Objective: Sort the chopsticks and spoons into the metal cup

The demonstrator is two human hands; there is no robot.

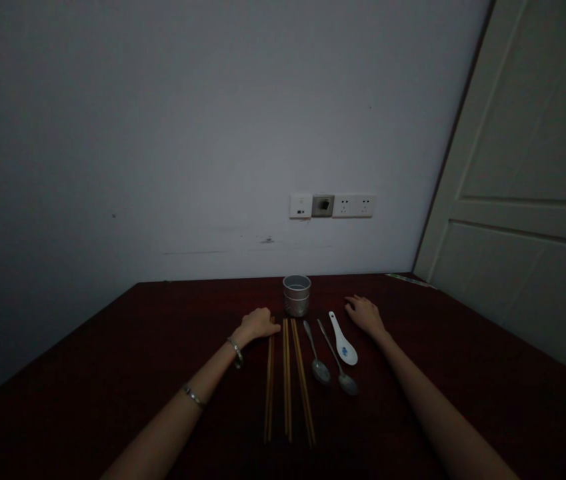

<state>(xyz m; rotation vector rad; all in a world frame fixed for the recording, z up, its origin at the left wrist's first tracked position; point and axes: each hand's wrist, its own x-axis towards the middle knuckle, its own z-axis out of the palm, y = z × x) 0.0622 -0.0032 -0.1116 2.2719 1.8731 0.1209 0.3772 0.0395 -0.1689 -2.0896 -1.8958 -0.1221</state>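
Observation:
My left hand (257,325) is closed at the upper end of the leftmost pair of wooden chopsticks (269,393), the ends showing between its thumb and fingers. Two more pairs lie alongside, a middle pair of chopsticks (287,387) and a slanted right pair of chopsticks (304,387). Palm down on the table, my right hand (365,315) has its fingers stretched out and holds nothing. Nearest to it is a white soup spoon (343,343) with a blue pattern. Left of that lie a long-handled metal spoon (346,382) and a wider metal spoon (319,371).
A round silver metal cup (297,297) stands upright beyond the chopsticks, between my hands. The dark red table (113,373) meets a pale wall bearing several switches and sockets (333,206). A light panelled door (523,200) rises on the right. The light is dim.

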